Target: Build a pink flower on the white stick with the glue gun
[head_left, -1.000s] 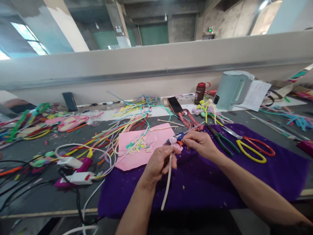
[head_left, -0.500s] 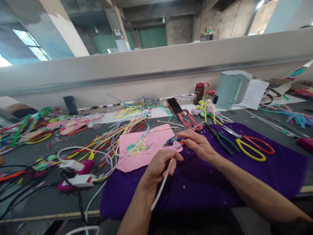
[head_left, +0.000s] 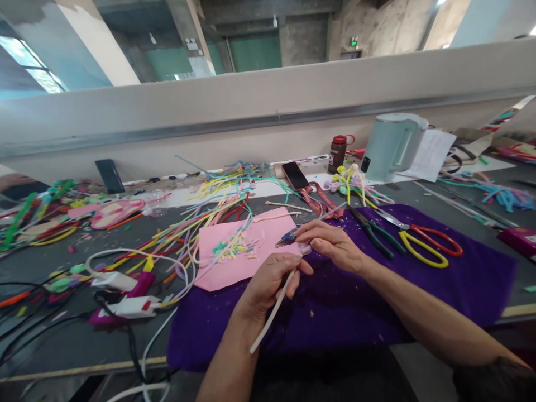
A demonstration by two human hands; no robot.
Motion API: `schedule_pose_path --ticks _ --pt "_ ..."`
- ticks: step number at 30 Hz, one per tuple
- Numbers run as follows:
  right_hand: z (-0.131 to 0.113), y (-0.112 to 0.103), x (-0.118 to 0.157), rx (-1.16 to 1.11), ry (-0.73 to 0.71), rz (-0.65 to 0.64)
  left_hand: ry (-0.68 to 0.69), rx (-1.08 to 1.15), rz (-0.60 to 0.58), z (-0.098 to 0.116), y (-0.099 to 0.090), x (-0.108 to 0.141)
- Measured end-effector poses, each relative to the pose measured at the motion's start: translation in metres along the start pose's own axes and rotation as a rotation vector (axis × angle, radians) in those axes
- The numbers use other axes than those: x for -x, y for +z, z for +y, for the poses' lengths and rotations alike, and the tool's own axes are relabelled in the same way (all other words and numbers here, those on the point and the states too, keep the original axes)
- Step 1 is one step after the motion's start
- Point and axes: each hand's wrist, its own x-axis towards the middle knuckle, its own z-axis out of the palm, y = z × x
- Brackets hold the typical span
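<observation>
My left hand (head_left: 278,276) is closed in a pinch on a cream pipe cleaner (head_left: 270,322), whose free end hangs toward me. At its upper end, between my hands, sits a fuzzy lilac piece (head_left: 305,250), partly covered by fingers. My right hand (head_left: 330,243) curls over that piece from the right, fingertips bent down onto it. Just left of those fingertips is a small blue-handled tool (head_left: 288,237) with a metal tip; its other end is hidden under the hand. Pink paper (head_left: 268,234) bearing short cut pipe cleaner bits (head_left: 234,248) lies beyond my left hand.
A purple cloth (head_left: 335,312) covers the front of the table. Green-handled pliers (head_left: 379,234) and red-and-yellow scissors (head_left: 431,243) lie right. Behind are a phone (head_left: 295,176), bottle (head_left: 337,154) and kettle (head_left: 387,148). Pipe cleaners (head_left: 180,237), chargers and cables (head_left: 129,307) crowd the left.
My right hand has come down and left, its fingers now lower over the lilac piece and covering more of it. My left hand keeps its pinch. The whole view has shifted slightly.
</observation>
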Motion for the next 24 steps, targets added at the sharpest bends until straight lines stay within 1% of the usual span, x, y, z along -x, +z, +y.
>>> schedule_pose_path --ticks 5,7,11,16,18,20,22,24 --pt "-0.001 0.001 0.001 0.004 0.026 0.007 -0.003 -0.006 0.007 0.001 0.0 0.001" --pt "0.0 0.001 0.001 -0.003 0.052 0.067 -0.004 -0.009 0.017 0.001 0.0 0.001" --pt "0.002 0.003 0.002 -0.081 0.173 0.194 -0.008 -0.005 0.03 0.001 -0.001 0.001" --pt "0.005 0.004 0.001 -0.153 0.253 0.247 0.02 -0.015 0.049 0.001 0.0 0.001" --pt "0.007 0.006 0.0 -0.153 0.311 0.274 0.059 0.021 0.102 0.002 0.0 0.0" --pt "0.008 0.009 0.0 -0.154 0.372 0.294 0.106 0.063 0.182 0.002 0.0 -0.001" --pt "0.009 0.015 0.001 -0.182 0.425 0.263 0.15 0.087 0.262 0.002 -0.001 -0.002" --pt "0.009 0.024 0.003 -0.228 0.464 0.193 0.171 0.092 0.316 0.001 -0.003 -0.004"
